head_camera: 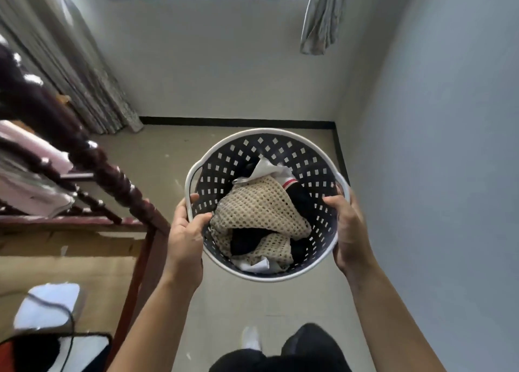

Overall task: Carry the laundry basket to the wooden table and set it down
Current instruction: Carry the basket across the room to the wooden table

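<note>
I hold a round laundry basket (pixel 269 135) with a white rim and dark perforated walls, lifted above the floor in the middle of the view. Inside lie a beige knitted mesh garment (pixel 258 206), black clothes and a white piece. My left hand (pixel 186 231) grips the rim on the left, thumb inside the wall. On the right side of the rim my right hand (pixel 348 231) is closed the same way. No wooden table is recognisable in view.
A dark wooden bed frame (pixel 112 180) with turned posts fills the left, with bedding and a black cable on it. Curtains (pixel 84 76) hang at the back left. A grey wall (pixel 449 147) stands close on the right. Beige floor (pixel 174 147) runs ahead to the window wall.
</note>
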A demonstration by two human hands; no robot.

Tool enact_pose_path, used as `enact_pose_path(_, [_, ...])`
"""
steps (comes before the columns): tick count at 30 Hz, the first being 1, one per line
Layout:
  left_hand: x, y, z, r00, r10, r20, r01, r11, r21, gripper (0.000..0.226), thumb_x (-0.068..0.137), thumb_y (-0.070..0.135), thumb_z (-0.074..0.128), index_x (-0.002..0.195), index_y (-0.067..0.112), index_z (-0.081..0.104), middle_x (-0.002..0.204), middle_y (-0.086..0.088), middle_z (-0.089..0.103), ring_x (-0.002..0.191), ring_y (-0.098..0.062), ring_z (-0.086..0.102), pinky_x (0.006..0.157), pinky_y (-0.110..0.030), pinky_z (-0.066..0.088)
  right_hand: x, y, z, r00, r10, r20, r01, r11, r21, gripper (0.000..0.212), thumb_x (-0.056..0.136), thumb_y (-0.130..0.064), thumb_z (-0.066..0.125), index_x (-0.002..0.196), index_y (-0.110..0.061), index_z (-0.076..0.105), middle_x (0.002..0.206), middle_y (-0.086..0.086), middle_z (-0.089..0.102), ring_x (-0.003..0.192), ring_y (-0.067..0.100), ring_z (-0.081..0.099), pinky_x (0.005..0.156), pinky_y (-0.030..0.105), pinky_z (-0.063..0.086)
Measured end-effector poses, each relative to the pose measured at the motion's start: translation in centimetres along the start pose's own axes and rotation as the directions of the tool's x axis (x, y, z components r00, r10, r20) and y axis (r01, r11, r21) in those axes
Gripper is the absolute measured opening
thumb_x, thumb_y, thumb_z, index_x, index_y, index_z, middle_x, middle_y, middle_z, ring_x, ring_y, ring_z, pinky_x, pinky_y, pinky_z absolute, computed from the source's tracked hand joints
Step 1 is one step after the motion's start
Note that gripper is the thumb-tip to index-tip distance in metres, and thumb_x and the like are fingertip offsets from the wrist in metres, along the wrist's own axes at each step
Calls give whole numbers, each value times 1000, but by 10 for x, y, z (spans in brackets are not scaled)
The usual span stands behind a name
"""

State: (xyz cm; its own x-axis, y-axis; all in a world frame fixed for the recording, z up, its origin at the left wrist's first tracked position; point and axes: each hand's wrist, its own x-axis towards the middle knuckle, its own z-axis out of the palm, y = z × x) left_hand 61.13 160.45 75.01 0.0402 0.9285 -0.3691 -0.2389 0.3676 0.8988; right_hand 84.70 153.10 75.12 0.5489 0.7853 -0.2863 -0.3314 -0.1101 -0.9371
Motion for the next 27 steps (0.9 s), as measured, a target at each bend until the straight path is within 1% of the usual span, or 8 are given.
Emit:
enact_pose_path(4, [79,23,40,997,30,65,-33,999,42,48,94,-4,47,136,18,51,109,-12,70,89,-24,67,72,-37,60,74,-19,23,997,-23,-73,27,998,55,43,89,-11,58,129,-23,70,133,23,75,127,43,72,106,59,61])
enact_pose_path(5, [81,29,43,998,31,60,-33,999,37,48,93,-4,47,136,19,51,108,-12,70,89,-24,67,71,-38,59,76,-24,27,997,-14,-74,19,997,73,42,87,-12,58,125,-23,72,132,25,75,127,44,71,107,60,60])
enact_pose_path(7, [179,34,81,999,20,32,-22,998,61,48,93,-6,45,134,18,52,107,-12,70,89,-24,66,70,-34,60,179,-32,48,997,3,-76,3,997,72,44,83,-15,59,124,-22,73,131,25,76,128,45,70,110,63,56])
enact_pose_path(10, [202,45,90,999,33,5,-33,997,73,49,92,-10,43,132,18,52,102,-9,68,85,-22,64,66,-27,60,210,-34,66,999,8,-35,-7,1000,27,52,82,-16,60,133,-16,69,134,24,75,130,44,69,113,65,53])
enact_pose_path(13, [271,65,112,995,42,-94,-35,997,72,48,92,-11,41,131,16,51,101,-8,67,81,-17,65,63,-23,59,299,-49,101,998,59,0,-59,998,1,51,80,-16,60,130,-17,69,135,25,74,130,45,69,114,66,52])
enact_pose_path(17, [338,105,113,966,81,-245,-81,997,10,47,93,-11,42,134,11,51,98,-5,69,73,-8,70,66,-20,59,391,-81,177,979,94,183,-81,994,-73,43,79,-15,58,119,-27,71,131,22,75,126,38,72,116,63,52])
enact_pose_path(21, [393,131,89,898,99,-430,-133,990,-51,49,94,-10,44,140,7,47,100,-3,71,77,-7,73,67,-21,58,458,-93,271,933,130,335,-71,980,-184,44,77,-15,58,116,-30,72,133,24,75,130,46,66,116,63,51])
enact_pose_path(27, [500,175,34,806,117,-580,-231,965,-126,48,92,-11,44,134,11,50,90,7,77,77,-4,73,66,-19,57,544,-70,424,852,189,488,-45,955,-292,54,76,-16,59,128,-25,71,133,19,77,129,44,68,115,65,51])
